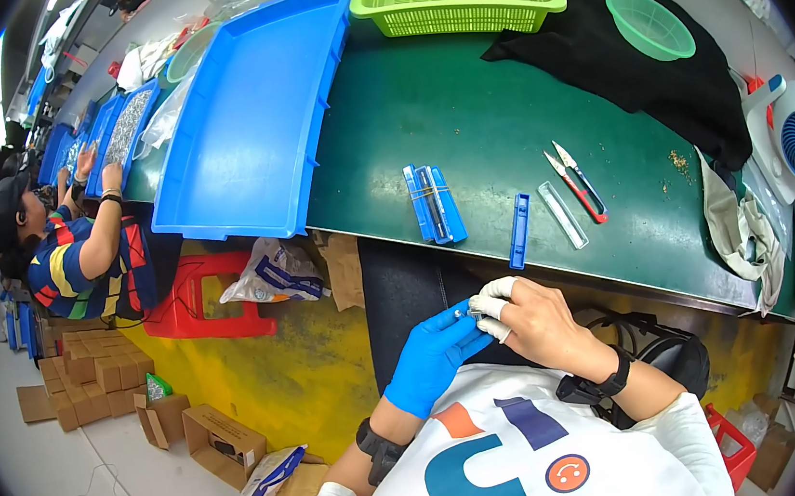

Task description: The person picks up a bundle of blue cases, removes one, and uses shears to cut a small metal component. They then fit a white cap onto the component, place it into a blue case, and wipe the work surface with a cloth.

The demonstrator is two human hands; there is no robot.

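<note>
the blue-gloved left hand point(436, 352) and white-tipped right hand point(539, 322) pinch a small shiny piece point(468, 313) between nearly closed fingertips, just off the edge of the table point(359, 160), presumably to steady it, a narrow blue case point(519, 232) lying near.

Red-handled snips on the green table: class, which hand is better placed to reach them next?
Probably the right hand: it is nearer the snips, which lie further right than both hands. The blue-gloved left hand is farther off. Both hands are busy at a small shiny piece.
</note>
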